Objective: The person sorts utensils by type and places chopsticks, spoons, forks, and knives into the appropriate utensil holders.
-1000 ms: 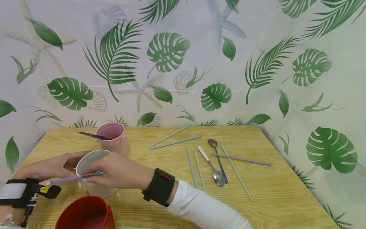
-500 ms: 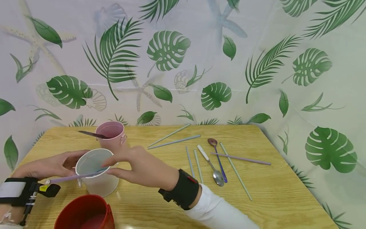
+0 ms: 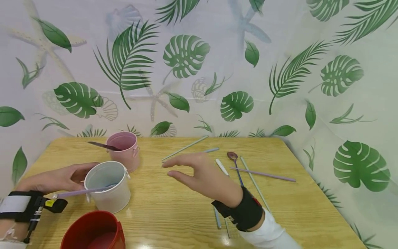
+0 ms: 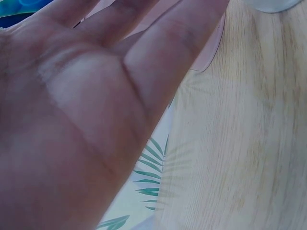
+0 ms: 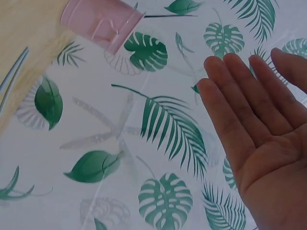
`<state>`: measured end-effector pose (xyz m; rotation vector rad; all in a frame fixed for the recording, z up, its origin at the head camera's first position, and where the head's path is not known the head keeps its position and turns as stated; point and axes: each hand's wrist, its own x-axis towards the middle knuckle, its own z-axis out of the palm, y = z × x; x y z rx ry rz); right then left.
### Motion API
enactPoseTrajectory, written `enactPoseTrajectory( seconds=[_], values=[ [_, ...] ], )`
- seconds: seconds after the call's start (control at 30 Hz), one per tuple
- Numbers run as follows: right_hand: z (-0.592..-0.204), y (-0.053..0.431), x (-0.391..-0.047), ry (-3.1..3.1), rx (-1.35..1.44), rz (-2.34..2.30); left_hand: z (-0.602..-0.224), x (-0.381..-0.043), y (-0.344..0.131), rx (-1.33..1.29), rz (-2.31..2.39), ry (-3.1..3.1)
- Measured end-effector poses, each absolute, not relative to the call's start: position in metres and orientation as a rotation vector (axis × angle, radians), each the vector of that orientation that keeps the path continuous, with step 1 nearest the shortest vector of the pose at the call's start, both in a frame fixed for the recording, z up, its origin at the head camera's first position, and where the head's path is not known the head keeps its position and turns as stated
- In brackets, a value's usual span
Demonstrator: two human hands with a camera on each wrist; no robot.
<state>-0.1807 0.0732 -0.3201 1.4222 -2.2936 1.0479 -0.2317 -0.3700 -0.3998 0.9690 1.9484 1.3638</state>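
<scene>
My left hand (image 3: 60,178) holds the white bucket (image 3: 113,202) at its left side, fingers reaching behind the wall and thumb at the front. Across that bucket's rim lies a lilac-handled spoon (image 3: 73,193), its bluish end dipping inside and its handle sticking out to the left. My right hand (image 3: 205,178) hovers over the middle of the table with nothing in it, thumb and fingers apart; the right wrist view shows its palm (image 5: 278,163) and extended fingers. Below it are a white-handled spoon (image 3: 221,166) and partly covered chopsticks (image 3: 217,218).
Behind stands a pink bucket (image 3: 129,160) with a dark knife (image 3: 102,146) leaning out. A red bucket (image 3: 119,238) is at the front left. To the right lie a purple-blue spoon (image 3: 232,155), a lilac chopstick (image 3: 270,175) and a pale green chopstick (image 3: 255,183).
My right hand has let go of the lilac-handled spoon, leaving it in the white bucket, and has moved right across the table. The left hand has stayed at the bucket.
</scene>
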Motion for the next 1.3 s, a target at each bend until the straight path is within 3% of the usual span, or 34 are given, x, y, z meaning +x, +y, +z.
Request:
enactPoseTrajectory(
  seconds=[0.73,1.3],
  values=[
    [-0.308,0.213,-0.205,-2.507,0.885,0.723,-0.399,-0.234,-0.371,0.967,1.330,1.994],
    [-0.358,0.291,-0.244,-2.774,0.611,0.777,-0.398,-0.232,-0.370,0.977,1.316,2.008]
  ],
)
